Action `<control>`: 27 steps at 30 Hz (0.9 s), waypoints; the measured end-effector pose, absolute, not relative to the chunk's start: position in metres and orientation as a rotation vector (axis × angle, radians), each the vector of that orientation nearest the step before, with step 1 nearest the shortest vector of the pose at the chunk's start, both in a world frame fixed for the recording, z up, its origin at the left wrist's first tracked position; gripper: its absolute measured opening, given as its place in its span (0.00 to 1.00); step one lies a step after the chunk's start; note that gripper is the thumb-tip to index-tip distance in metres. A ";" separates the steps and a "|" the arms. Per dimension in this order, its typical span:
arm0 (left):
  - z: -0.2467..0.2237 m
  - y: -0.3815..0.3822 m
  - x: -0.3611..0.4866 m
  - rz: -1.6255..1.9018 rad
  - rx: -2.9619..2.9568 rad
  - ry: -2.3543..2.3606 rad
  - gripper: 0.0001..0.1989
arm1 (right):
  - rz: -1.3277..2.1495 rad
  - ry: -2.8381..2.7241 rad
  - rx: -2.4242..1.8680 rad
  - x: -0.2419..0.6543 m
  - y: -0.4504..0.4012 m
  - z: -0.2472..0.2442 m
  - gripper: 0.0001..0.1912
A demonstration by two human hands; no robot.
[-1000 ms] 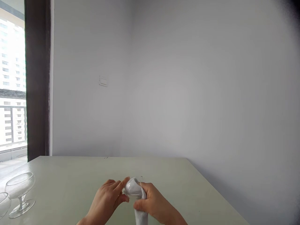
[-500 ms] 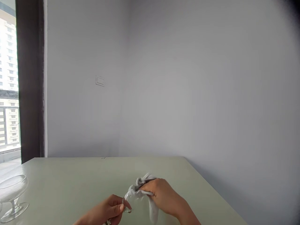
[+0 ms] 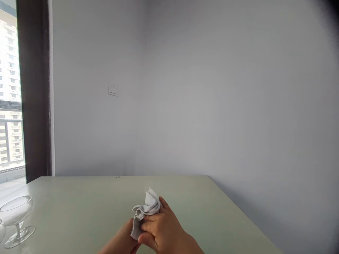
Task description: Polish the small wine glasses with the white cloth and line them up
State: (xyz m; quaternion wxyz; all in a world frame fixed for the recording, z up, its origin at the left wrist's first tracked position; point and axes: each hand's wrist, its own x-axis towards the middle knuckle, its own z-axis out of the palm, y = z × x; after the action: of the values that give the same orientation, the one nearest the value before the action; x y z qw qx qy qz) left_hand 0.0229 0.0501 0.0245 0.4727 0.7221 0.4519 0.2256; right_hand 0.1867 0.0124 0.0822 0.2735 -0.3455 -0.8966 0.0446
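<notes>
A white cloth (image 3: 150, 206) is bunched up above the table, its folds sticking up past the fingers. My right hand (image 3: 161, 227) is closed around the cloth from the right side. Below and left of it is my left hand (image 3: 127, 234), mostly covered by the cloth and my right hand, so its fingers and what they hold are hidden. The glass piece seen between the hands earlier does not show now.
A stemmed glass bowl (image 3: 18, 218) stands on the pale green table (image 3: 79, 197) at the far left, with part of another glass (image 3: 2, 231) at the frame edge. Grey walls meet behind the table.
My right hand has moved left with the cloth, over my left hand. The cloth now covers the place where my left hand held the clear glass piece.
</notes>
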 end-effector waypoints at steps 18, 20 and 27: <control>-0.005 0.058 0.034 0.975 1.590 0.953 0.19 | 1.114 -1.127 -0.951 0.175 0.038 0.035 0.28; -0.008 0.054 0.038 1.037 1.511 0.966 0.20 | 0.826 -1.302 -1.013 0.166 0.033 0.021 0.28; 0.015 0.034 0.041 1.173 1.045 0.889 0.23 | 0.099 -1.882 -1.052 0.156 0.023 -0.004 0.29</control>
State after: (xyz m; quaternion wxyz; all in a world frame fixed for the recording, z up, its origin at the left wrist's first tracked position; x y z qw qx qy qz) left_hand 0.0408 0.0338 0.0148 0.6196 0.4545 0.3865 0.5100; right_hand 0.1557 0.0232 -0.0040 0.4722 -0.4298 -0.7686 0.0404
